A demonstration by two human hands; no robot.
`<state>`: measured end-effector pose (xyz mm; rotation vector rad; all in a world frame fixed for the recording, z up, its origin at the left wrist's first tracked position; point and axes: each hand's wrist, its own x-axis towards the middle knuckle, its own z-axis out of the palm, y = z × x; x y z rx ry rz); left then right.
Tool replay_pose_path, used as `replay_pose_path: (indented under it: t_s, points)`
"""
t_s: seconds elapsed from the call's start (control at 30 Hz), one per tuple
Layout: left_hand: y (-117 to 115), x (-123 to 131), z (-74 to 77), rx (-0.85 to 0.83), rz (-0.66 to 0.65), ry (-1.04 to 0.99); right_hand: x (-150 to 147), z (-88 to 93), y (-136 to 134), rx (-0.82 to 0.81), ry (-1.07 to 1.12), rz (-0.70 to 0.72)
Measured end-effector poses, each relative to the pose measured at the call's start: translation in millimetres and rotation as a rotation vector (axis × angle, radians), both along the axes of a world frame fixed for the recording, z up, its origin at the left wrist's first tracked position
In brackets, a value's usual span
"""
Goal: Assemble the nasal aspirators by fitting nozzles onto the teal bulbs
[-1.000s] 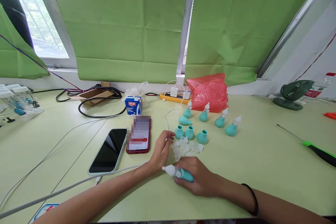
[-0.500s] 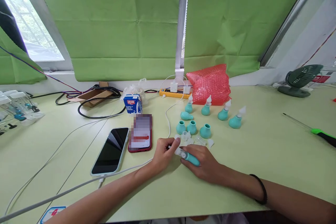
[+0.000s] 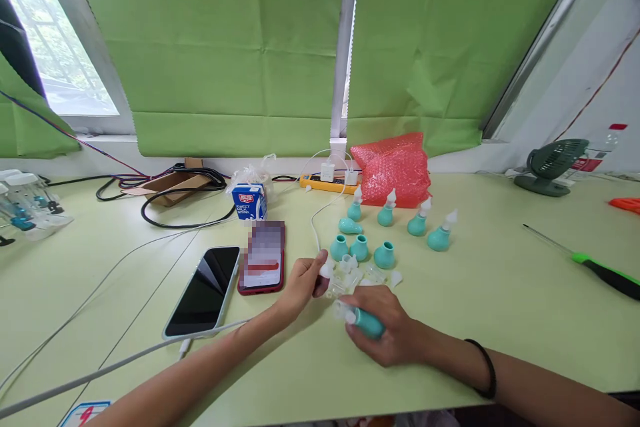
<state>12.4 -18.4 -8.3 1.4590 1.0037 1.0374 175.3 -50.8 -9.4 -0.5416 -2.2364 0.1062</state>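
Note:
My right hand [image 3: 383,327] is wrapped round a teal bulb of a nasal aspirator [image 3: 369,324], tilted with its clear plastic collar pointing left. My left hand [image 3: 303,281] is closed, with a small white nozzle tip [image 3: 326,270] at its thumb and fingers. Just right of that hand lies a pile of loose clear and white plastic parts [image 3: 353,277]. Behind the pile stand three open teal bulbs [image 3: 385,255], and one more bulb [image 3: 351,225] lies on its side. Several aspirators with white tips [image 3: 439,238] stand upright farther back.
Two phones, one dark-screened [image 3: 203,293] and one red-cased [image 3: 263,257], lie left of my hands. A white cable [image 3: 150,349] runs past my left forearm. Behind are a milk carton [image 3: 249,201], a power strip [image 3: 315,183] and red bubble wrap [image 3: 395,170]. At right are a screwdriver [image 3: 600,268] and fan [image 3: 555,163].
My left hand has moved away from the bulb, up and left to the edge of the loose parts. My right hand has come slightly nearer me, still holding the bulb.

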Motion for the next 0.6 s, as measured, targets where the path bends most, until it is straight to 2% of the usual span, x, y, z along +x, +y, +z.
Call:
replay_pose_path:
  t_s: [0.1, 0.23, 0.37, 0.47, 0.53, 0.6]
  points:
    - [3, -2, -5.0, 0.171, 0.135, 0.218, 0, 1.7, -5, -0.022, -0.038, 0.060]
    - [6, -4, -11.7, 0.301, 0.146, 0.429, -1, -5.4, -2, -0.092, -0.053, 0.016]
    - [4, -5, -12.1, 0.380, 0.104, 0.435, -3, -11.9, 7, -0.212, -0.070, -0.065]
    - [0, -7, -8.9, 0.456, 0.215, 0.370, -4, -12.1, 11, -0.300, -0.035, -0.133]
    - [-4, -10, -6.2, 0.597, 0.223, 0.365, -4, -11.8, 11, -0.356, -0.026, -0.175]
    - [-8, -11, -4.0, 0.799, 0.148, 0.425, -3, -12.4, 12, -0.369, -0.001, -0.218]
